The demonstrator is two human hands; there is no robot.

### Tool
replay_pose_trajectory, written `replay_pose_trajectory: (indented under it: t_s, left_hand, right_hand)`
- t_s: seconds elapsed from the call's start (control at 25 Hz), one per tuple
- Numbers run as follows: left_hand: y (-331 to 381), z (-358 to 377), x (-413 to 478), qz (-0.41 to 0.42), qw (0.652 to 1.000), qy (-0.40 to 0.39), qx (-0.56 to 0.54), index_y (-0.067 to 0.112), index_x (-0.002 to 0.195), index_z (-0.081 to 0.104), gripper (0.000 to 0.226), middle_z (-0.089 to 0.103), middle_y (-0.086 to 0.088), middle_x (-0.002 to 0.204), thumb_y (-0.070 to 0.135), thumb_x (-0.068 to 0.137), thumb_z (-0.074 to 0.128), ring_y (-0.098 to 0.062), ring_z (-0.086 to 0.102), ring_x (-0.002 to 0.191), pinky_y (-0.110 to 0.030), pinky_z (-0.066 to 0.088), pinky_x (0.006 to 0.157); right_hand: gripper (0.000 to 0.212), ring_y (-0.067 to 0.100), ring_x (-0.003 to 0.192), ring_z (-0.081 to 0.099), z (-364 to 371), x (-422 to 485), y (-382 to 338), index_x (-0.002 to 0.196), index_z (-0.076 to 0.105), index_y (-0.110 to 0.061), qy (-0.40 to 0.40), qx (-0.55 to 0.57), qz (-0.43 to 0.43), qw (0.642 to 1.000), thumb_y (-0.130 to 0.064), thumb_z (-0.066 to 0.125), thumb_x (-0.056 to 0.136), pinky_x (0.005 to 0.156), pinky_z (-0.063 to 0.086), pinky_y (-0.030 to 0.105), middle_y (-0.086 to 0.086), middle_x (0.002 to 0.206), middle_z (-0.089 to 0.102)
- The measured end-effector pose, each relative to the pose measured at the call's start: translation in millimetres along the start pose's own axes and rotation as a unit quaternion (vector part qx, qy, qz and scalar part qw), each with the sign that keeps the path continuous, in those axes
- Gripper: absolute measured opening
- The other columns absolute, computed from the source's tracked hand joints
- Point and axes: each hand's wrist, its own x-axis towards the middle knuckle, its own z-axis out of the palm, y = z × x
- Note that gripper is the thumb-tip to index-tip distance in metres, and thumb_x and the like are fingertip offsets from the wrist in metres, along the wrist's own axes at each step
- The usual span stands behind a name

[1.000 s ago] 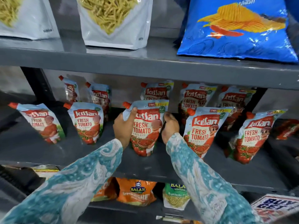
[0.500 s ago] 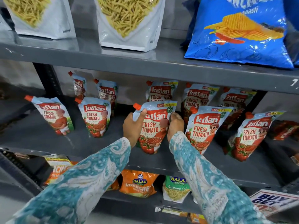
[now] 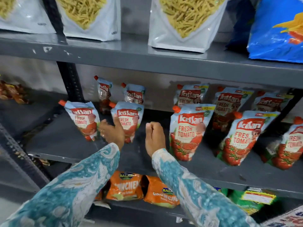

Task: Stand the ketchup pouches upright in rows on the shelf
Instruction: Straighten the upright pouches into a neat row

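Note:
Several Kissan ketchup pouches stand upright in two rows on the grey middle shelf point(image 3: 65, 141). In the front row stand a far-left pouch point(image 3: 82, 118), a second pouch point(image 3: 131, 117), a middle pouch point(image 3: 188, 131) and two more point(image 3: 242, 138) to the right. Back-row pouches point(image 3: 190, 95) lean against the wall. My left hand point(image 3: 113, 133) is spread between the two left front pouches, its thumb lying over the second one. My right hand point(image 3: 155, 136) hangs curled and empty, just left of the middle pouch and not touching it.
The upper shelf carries white bags of yellow snack sticks point(image 3: 188, 18) and a blue crisp bag point(image 3: 278, 30). Orange snack packs point(image 3: 124, 185) and green packs point(image 3: 252, 199) lie on the lower shelf. A black upright post point(image 3: 70, 82) stands behind the left pouches.
Both hands have let go of the middle pouch, which now stands by itself. They have moved left toward the two left front pouches, and the view has swung left.

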Motion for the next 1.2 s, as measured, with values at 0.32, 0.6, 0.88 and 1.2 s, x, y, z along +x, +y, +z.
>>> replay_pose_trajectory:
  t_s: [0.32, 0.6, 0.88, 1.2]
  left_hand:
    - [-25, -9, 85, -0.007, 0.944, -0.316, 0.091, 0.006, 0.091, 0.061, 0.109, 0.071, -0.014, 0.107, 0.100, 0.044, 0.034, -0.032, 0.064, 0.107, -0.054, 0.048, 0.098]
    - [-6, -29, 70, 0.015, 0.932, -0.352, 0.088, 0.007, 0.081, 0.055, 0.076, 0.070, -0.013, 0.093, 0.081, 0.070, 0.043, -0.027, 0.065, 0.092, -0.038, 0.052, 0.087]
    - [-39, -75, 88, 0.067, 0.993, -0.097, 0.010, -0.004, 0.106, 0.057, 0.076, 0.061, -0.018, 0.103, 0.065, 0.077, 0.044, -0.034, 0.061, 0.097, -0.036, 0.051, 0.082]
    - [-23, -100, 157, -0.053, 0.981, -0.178, -0.061, 0.015, 0.128, 0.052, 0.081, 0.066, -0.004, 0.122, 0.075, 0.074, 0.047, -0.020, 0.065, 0.108, -0.039, 0.051, 0.099]
  right_hand:
    - [0.041, 0.026, 0.105, 0.057, 76, 58, -27, 0.117, 0.051, 0.003, 0.025, 0.228, 0.296, 0.927, -0.030, 0.035, 0.099, 0.094, 0.044, 0.037, 0.012, 0.112, 0.060]
    - [0.044, 0.033, 0.112, 0.055, 85, 40, -36, 0.119, 0.050, -0.001, 0.138, 0.161, 0.314, 0.926, -0.036, 0.032, 0.099, 0.093, 0.042, 0.035, 0.014, 0.116, 0.059]
    - [0.030, 0.027, 0.088, 0.053, 133, -12, -68, 0.092, 0.057, -0.003, 0.022, -0.008, 0.033, 0.999, -0.027, 0.040, 0.094, 0.082, 0.043, 0.036, 0.011, 0.090, 0.055]
    - [0.052, 0.027, 0.132, 0.043, 176, 21, -107, 0.138, 0.042, -0.015, -0.092, 0.212, 0.288, 0.929, -0.044, 0.023, 0.099, 0.108, 0.033, 0.032, 0.009, 0.143, 0.046]
